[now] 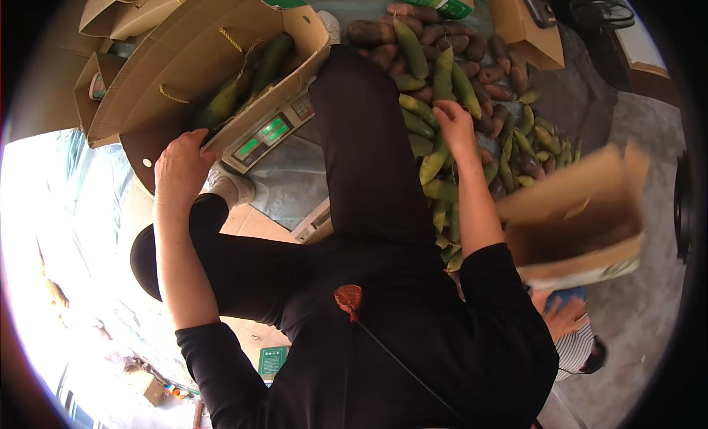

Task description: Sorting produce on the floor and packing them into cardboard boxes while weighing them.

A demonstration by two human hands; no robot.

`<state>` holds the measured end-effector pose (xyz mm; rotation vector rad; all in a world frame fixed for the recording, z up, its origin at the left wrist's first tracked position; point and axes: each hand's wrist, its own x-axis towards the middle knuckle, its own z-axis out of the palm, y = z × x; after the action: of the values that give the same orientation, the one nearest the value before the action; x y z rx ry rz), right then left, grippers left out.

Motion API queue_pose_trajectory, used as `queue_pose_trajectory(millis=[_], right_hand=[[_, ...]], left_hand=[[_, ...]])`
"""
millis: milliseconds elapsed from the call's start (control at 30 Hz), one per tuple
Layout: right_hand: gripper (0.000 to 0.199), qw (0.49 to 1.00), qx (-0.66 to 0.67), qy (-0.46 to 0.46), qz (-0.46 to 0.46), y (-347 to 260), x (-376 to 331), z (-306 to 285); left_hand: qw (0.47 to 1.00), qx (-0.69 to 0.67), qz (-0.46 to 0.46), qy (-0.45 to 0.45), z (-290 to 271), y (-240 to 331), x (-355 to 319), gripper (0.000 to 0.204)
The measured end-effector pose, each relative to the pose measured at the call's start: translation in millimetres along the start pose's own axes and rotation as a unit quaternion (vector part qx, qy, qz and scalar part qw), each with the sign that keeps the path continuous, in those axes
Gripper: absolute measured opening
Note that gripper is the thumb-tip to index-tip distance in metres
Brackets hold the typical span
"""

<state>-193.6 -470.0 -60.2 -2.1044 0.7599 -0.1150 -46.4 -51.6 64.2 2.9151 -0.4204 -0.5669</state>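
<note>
My left hand (183, 163) is at the near corner of a long cardboard box (310, 38), fingers curved over its rim with the thumb apart. Inside lie a few large green radishes (271, 62). The box rests over a digital scale (269, 132) with a lit green display. Over the vegetable pile, my right hand (456, 126) has bent fingers closed at the lower end of a long green radish (443, 71); the palm side is hidden. More green radishes (418, 108) lie right beside that hand.
Reddish-brown tubers (371, 33) heap behind the radishes. At right a cardboard box (582, 222) is blurred, with another person's hand (564, 315) below it. A brown carton (516, 23) and a green box (435, 0) stand at the back. My knee (361, 97) rises between box and pile.
</note>
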Motion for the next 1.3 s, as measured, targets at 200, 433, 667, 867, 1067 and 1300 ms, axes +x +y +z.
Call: queue_pose_trajectory(millis=[200,433,667,867,1067,1300], right_hand=[[0.021,0.997,-0.048,-0.034,0.05,53,-31,15],[0.023,0.996,0.033,-0.035,0.07,90,-50,27],[0.031,0.964,0.164,0.01,0.211,61,13,-2],[0.033,0.953,0.201,0.094,0.204,58,86,-31],[0.032,0.954,0.156,0.159,0.202,64,147,-73],[0.042,0.967,-0.144,0.2,0.068,124,227,-108]], left_hand=[[1.0,0.0,-0.002,0.002,-1,4,2,0.035],[1.0,-0.004,0.008,-0.001,4,8,8,0.041],[1.0,0.018,-0.013,-0.018,-1,3,0,0.041],[1.0,0.003,-0.011,-0.012,1,6,3,0.041],[0.999,-0.02,-0.04,-0.028,-7,16,6,0.042],[0.999,-0.016,-0.036,-0.034,2,10,11,0.041]])
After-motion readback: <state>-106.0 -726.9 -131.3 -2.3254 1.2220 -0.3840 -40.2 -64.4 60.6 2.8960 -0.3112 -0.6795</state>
